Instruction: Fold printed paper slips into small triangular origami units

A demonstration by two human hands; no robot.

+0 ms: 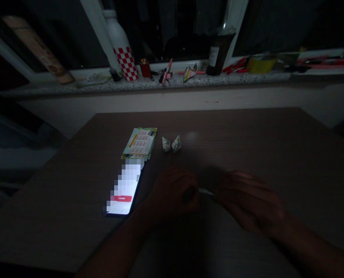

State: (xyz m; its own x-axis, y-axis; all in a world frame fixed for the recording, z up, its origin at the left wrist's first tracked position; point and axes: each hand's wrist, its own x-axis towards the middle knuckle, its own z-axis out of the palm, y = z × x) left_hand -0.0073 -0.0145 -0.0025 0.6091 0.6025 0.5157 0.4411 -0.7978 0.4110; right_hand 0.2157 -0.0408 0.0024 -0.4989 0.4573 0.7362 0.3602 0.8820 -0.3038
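Note:
A small white strip, which looks like folded paper [205, 191], stretches between my two hands just above the table. My left hand [177, 189] is closed, with thumb and fingers pinching its left end. At the other end, the fingers of my right hand [247, 199] are pressed together on it. Most of the strip is hidden by the fingers, and the light is dim. Beyond my left hand stand two small folded paper pieces [166, 144] with pointed tips, side by side. Left of them lies a stack of printed paper sheets [141, 142].
A phone [122, 193] with a lit screen lies left of my left hand, touching the sheets. Behind the table [247, 135], a stone windowsill [157, 85] holds a white bottle with red checks [125, 54], a small jar [144, 68], a dark labelled container [216, 58] and a yellow container [261, 64].

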